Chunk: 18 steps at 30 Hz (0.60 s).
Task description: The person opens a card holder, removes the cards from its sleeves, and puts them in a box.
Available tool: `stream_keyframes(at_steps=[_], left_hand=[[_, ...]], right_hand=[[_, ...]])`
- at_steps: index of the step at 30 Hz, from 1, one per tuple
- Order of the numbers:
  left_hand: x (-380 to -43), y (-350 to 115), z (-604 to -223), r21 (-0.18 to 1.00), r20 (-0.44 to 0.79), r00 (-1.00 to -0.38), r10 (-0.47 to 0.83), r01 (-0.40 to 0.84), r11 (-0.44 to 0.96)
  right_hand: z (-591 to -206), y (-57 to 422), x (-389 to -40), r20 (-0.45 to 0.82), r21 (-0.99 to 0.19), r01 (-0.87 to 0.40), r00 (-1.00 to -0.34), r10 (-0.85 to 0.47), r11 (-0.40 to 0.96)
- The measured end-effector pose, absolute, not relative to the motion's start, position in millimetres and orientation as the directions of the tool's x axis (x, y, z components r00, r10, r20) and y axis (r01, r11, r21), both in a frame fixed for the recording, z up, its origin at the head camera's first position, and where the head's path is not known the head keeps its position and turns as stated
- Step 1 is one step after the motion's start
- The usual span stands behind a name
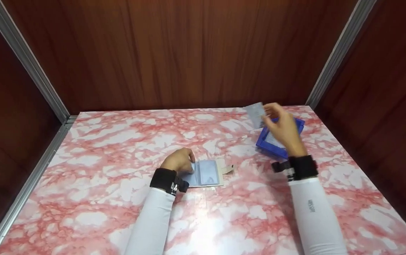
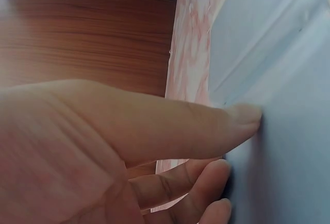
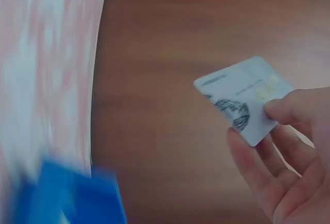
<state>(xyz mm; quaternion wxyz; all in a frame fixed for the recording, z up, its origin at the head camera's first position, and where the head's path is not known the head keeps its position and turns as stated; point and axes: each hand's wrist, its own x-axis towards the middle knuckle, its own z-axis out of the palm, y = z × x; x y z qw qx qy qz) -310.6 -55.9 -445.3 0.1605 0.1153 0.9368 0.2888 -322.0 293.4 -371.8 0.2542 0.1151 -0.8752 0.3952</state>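
Note:
A small card holder (image 1: 209, 173) lies open on the table, with clear bluish sleeves and a pale cover whose strap sticks out to the right. My left hand (image 1: 179, 160) grips its left side. In the left wrist view the thumb presses on a bluish sleeve (image 2: 294, 110), and curled fingers (image 2: 209, 183) sit at the edge. A white card (image 3: 245, 98) with a dark picture and a gold-toned patch is pinched between the thumb and fingers of my right hand (image 3: 289, 152). That hand is raised above a blue tray (image 1: 272, 148) at the back right.
More pale cards (image 1: 275, 140) lie inside the blue tray, partly hidden by the right hand. The red-and-white marbled table (image 1: 118, 141) is bounded by brown wood panels (image 1: 189, 53) at the back and sides, with metal rails in the corners.

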Motion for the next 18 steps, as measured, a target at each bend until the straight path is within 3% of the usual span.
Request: stream_keyframes(at_steps=[9, 18], left_hand=[[-308.9, -55.4, -446.2, 0.568, -0.239, -0.925, 0.294, 0.112, 0.816], [-306.6, -55.8, -446.3, 0.578, -0.242, -0.925, 0.294, 0.106, 0.809]], right_hand=[[-353.5, 376.1, -350.2, 0.343, -0.390, -0.097, -0.938, 0.047, 0.916], [-360.4, 392.2, -380.3, 0.056, -0.236, -0.074, -0.997, -0.062, 0.969]])
